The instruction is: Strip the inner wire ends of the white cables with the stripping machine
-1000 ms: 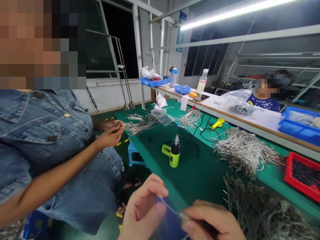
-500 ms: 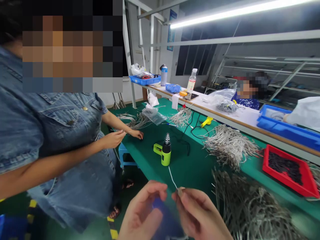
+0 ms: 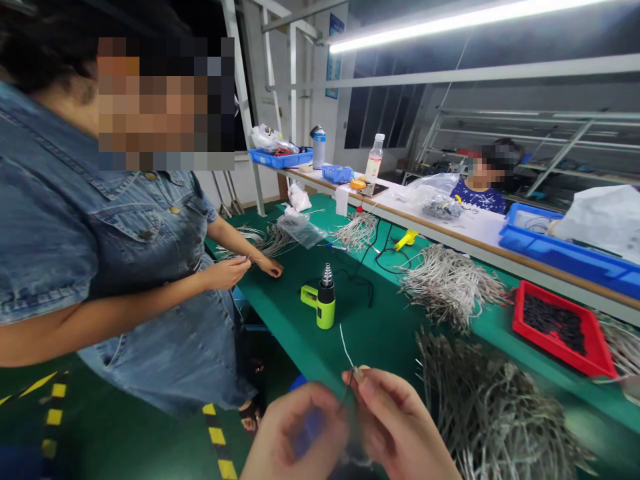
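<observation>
My right hand (image 3: 403,423) pinches a thin cable between thumb and fingertips. The cable's white end (image 3: 344,343) sticks up and away from me, slightly bent. Close by on the left, my left hand (image 3: 300,430) is blurred, with thumb and fingers curled together into a ring. Its fingertips meet near a dark thin strand below the right fingertips; what they hold is too smeared to make out. Beyond both hands a lime-green heat gun (image 3: 326,310) stands on the green table (image 3: 280,313), its stepped metal nozzle pointing up.
Bundles of grey cables lie at right (image 3: 505,407) and farther back (image 3: 453,283). A red tray (image 3: 597,343) holds small black pieces. On the left a co-worker in denim (image 3: 145,267) handles a thin wire. A shelf (image 3: 390,193) carries blue trays and bottles; another person sits behind it.
My left hand has moved right and its fingers have closed, coming up to the right fingertips. My right hand keeps its pinch on the cable. The view has shifted slightly.
</observation>
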The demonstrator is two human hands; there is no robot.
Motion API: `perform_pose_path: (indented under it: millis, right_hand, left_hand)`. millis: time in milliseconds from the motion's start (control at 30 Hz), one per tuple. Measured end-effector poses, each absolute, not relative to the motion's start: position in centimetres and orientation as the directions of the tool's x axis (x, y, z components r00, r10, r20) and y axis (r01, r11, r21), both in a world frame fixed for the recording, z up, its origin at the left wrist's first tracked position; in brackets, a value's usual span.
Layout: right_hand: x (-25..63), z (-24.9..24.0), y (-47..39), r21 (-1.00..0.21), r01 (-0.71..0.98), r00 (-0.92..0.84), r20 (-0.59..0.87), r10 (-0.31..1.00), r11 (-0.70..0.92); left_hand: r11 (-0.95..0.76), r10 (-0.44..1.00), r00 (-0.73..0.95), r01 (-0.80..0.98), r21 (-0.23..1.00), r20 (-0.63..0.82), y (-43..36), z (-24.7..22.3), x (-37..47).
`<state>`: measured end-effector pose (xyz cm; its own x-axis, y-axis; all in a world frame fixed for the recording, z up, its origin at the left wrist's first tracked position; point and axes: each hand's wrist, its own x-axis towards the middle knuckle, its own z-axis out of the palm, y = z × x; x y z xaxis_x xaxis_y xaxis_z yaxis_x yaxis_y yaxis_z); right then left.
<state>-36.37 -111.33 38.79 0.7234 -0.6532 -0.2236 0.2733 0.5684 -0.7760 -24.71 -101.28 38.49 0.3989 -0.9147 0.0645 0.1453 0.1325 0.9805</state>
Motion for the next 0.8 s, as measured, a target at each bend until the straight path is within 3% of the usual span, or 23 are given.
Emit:
perform_pose_path:
  millis: [167,367,533,800]
  right_hand:
    - [-36.7,38.9,-111.2,-0.767,0.269,0.755,-0.207,-0.622,0.583]
    - [-37.2,38.5,-111.2,-0.728,0.24,0.819,-0.203,-0.537,0.642]
    - [-37.4,38.8,-110.8,-0.713,0.233,0.833,-0.204,-0.514,0.661]
    - [-37.0,39.4,-110.3,-0.726,0.284,0.717,-0.274,-0.641,0.627]
  left_hand:
    - [0.102,-0.864,0.501,0.064,0.993,0.057,-101.1,39.3,-24.4]
    - [0.185,-0.833,0.524,-0.04,0.982,0.178,-101.7,40.5,-23.6]
    - [0.195,-0.812,0.562,0.005,0.981,0.158,-101.5,40.6,-23.1]
    - [0.228,-0.938,0.295,0.122,0.966,0.184,-101.9,39.1,-24.9]
